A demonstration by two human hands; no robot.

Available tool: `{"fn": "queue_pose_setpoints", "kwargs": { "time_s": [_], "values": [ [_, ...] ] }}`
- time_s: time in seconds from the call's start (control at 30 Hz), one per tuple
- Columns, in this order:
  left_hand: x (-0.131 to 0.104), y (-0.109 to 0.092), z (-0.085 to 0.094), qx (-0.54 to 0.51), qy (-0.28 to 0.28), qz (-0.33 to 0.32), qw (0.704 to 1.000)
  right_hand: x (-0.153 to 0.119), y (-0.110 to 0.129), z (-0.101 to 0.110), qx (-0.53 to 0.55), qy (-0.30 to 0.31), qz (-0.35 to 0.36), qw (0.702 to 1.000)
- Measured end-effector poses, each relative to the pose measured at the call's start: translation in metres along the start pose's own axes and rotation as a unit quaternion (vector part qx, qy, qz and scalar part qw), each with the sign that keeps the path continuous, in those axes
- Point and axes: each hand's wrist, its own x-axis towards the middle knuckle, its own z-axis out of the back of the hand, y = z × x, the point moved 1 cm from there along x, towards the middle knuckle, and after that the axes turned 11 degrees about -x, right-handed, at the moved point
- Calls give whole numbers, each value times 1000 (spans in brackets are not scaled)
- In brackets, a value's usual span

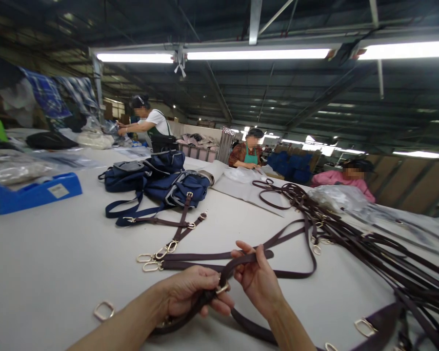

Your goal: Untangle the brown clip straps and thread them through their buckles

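Observation:
A dark brown strap (pixel 237 262) runs between my two hands above the table. My left hand (pixel 190 292) is closed around the strap beside a gold buckle (pixel 222 287), with thumb and fingers pinching it. Near the strap's rounded tip, my right hand (pixel 258 278) pinches the strap between thumb and fingers. Part of the strap hangs below my hands toward the table's front edge. Just beyond lie more brown straps (pixel 201 256) with gold clasps (pixel 151 266) at their left ends. A loose gold ring (pixel 104 310) rests left of my left forearm.
Navy bags (pixel 168 183) lie mid-table, with a blue tape dispenser (pixel 40 191) to their left. A large tangle of brown straps (pixel 358 243) covers the right side, near clear plastic bags (pixel 338 196). Three people (pixel 250 148) stand or bend around the far tables.

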Motion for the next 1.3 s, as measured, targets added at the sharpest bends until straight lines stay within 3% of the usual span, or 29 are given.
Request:
{"fn": "queue_pose_setpoints", "kwargs": {
  "time_s": [0.3,0.57,0.93,1.1,1.2,1.3],
  "values": [
    [5,3,2,96,-57,-30,993,-6,-3,-7,-116,31,-6,993],
    [3,0,3,129,-78,-44,988,-8,-3,0,-214,8,-10,977],
    [7,1,10,141,-94,-38,985,-13,-5,-6,-318,7,19,948],
    [4,-3,6,147,-120,-42,981,-13,-7,-14,-337,-21,30,941],
    [6,-2,6,171,-134,-53,975,-16,-7,-23,-399,-55,74,912],
    [9,2,6,211,-138,-80,965,-23,-10,-34,-515,-91,177,834]
  ]
}}
